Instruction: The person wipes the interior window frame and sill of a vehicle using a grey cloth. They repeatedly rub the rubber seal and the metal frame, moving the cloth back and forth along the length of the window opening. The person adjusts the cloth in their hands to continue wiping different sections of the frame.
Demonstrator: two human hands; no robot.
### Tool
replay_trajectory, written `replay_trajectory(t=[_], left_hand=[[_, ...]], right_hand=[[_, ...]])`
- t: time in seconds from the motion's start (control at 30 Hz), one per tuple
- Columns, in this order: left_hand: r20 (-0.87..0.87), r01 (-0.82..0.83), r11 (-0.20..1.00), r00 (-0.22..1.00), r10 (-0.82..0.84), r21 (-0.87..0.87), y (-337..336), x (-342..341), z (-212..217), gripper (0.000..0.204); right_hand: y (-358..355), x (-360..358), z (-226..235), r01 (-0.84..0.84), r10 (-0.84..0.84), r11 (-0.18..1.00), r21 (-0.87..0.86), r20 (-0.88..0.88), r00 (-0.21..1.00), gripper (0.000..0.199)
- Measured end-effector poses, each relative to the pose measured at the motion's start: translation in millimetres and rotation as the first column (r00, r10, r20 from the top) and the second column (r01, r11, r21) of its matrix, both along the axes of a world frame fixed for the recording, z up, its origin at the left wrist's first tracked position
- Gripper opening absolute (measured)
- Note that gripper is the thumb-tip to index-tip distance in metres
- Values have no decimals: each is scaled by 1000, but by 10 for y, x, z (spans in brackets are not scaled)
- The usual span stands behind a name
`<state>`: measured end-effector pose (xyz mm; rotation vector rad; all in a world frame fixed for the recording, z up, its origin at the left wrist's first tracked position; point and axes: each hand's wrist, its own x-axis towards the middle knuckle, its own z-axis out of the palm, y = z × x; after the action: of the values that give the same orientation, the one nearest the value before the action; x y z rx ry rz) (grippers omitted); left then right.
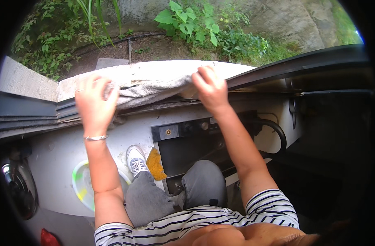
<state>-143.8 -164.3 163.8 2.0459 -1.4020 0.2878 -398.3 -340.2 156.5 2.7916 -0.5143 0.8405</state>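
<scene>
Grey cloth: a grey rag point(152, 91) lies stretched along a worn, pale sill point(154, 70), held at both ends.
Far left: a dark round object with a shiny part point(16, 184) sits low by the picture's edge; what it is I cannot tell.
Left hand: the left hand point(95, 102) is closed around the rag's left end, fingers curled over the bunched fabric; a thin bracelet point(95, 138) circles the wrist.
Below, left of centre: a round basin with a green-yellow rim point(79, 186) stands on the floor beside a white sneaker point(135, 159) and an orange cloth point(156, 164).
Right hand: the right hand point(210, 88) pinches the rag's right end against the sill, fingers folded down.
Right: a dark open compartment point(187, 149) and a black hose point(275, 133).
Risk: the sill's surface looks flaky, so the rag could snag or shed grit; if either grip loosens, the rag may drop outside onto the soil point(154, 48).
</scene>
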Motion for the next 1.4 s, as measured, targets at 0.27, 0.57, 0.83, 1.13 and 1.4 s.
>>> replay_trajectory(t=[0.27,0.57,0.83,1.13,1.4], left_hand=[[-92,545,839,835,-542,5,-853,-1227,-1070,53],[-323,501,858,797,-510,-116,-1574,-1434,-1092,11],[-276,524,842,797,-537,-127,-1624,-1519,-1218,13],[-329,554,827,766,-553,-100,-1608,-1488,-1170,16],[-323,540,830,768,-553,-138,-1615,-1499,-1150,15]], right_hand=[[538,-279,-299,91,-98,980,180,31,995,36],[468,-634,758,288,-244,939,-190,223,944,28],[-6,-403,602,150,-456,784,-602,-396,797,19],[-254,-785,658,278,-570,759,-588,-395,720,26],[-528,-1211,690,328,-621,746,-580,-427,658,32]])
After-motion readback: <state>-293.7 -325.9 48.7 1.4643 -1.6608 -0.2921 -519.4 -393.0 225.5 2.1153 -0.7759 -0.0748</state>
